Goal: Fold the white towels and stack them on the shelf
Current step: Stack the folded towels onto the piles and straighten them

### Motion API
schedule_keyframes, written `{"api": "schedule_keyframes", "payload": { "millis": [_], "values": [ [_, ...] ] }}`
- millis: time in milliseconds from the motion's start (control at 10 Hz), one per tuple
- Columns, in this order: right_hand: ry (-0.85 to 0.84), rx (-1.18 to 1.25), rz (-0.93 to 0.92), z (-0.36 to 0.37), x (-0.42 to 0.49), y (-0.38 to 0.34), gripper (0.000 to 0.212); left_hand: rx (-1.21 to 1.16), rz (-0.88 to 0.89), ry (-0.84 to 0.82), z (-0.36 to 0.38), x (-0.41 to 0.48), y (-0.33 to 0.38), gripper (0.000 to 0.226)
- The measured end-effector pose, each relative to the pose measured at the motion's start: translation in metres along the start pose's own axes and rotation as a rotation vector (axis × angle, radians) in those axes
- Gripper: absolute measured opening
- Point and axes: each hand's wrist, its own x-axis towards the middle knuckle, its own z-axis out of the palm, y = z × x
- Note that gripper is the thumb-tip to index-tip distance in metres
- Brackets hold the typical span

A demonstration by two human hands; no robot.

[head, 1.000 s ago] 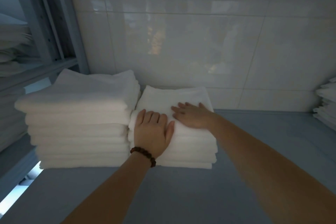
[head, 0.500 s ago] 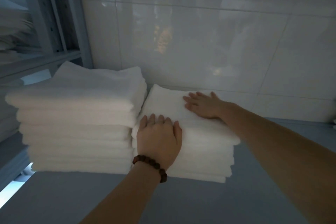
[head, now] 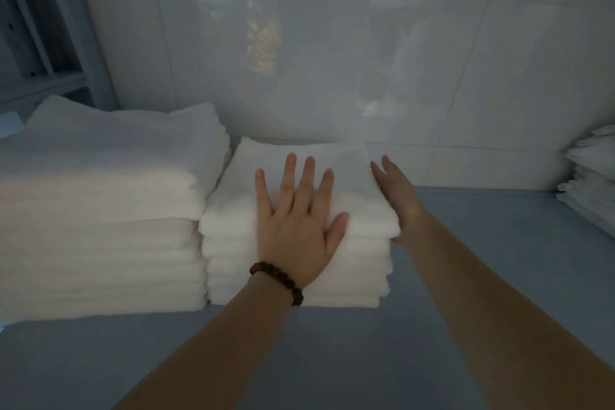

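Your left hand lies palm down on top of the middle towel stack. Its fingers are straight and spread, and the thumb is angled out to the right near the front edge. It presses on the top towel and grips nothing. A dark bead bracelet sits on that wrist.

Your right hand stands on edge against the right side of the same stack. The fingers are straight and close together, pointing toward the tiled wall, and the palm touches the upper towels. It holds nothing.

The middle towel stack consists of several folded white towels with the folded edges facing you. The edges are roughly aligned, and the upper layers overhang slightly at the right. The stack rests on the grey-blue shelf, close to the wall.

A taller towel stack stands just beside it on the left, touching or nearly so. A third towel pile sits well apart at the far right edge of the shelf.
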Motion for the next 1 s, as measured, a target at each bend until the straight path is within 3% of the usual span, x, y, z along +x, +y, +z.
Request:
{"api": "schedule_keyframes", "payload": {
  "millis": [100,200,300,400,500,600,700,1000],
  "values": [
    [0.113,0.873,0.516,-0.009,-0.008,-0.010,0.064,-0.009,0.021,0.002,0.003,0.000,0.001,0.060],
    [0.013,0.304,0.312,0.004,-0.014,0.018,0.053,-0.004,0.007,-0.046,0.003,0.000,0.002,0.060],
    [-0.147,0.493,0.323,0.006,-0.022,0.018,0.054,-0.033,0.000,-0.075,0.000,-0.006,0.000,0.059],
    [-0.116,0.427,0.323,0.004,-0.032,0.011,0.049,-0.079,-0.008,-0.050,-0.007,-0.010,0.001,0.055],
    [-0.057,0.097,0.163,0.008,-0.025,-0.014,0.043,-0.109,-0.071,0.034,-0.017,-0.003,-0.004,0.051],
    [-0.207,-0.764,-0.199,0.024,-0.025,-0.035,0.042,-0.082,-0.151,-0.029,-0.023,-0.004,-0.015,0.053],
    [-0.382,-1.268,-0.291,0.038,-0.034,-0.022,0.047,-0.044,-0.152,-0.135,-0.021,-0.020,-0.030,0.055],
    [-0.147,-1.241,-0.168,0.022,-0.054,-0.008,0.049,-0.103,-0.351,-0.362,-0.053,-0.049,-0.038,0.066]
  ]
}}
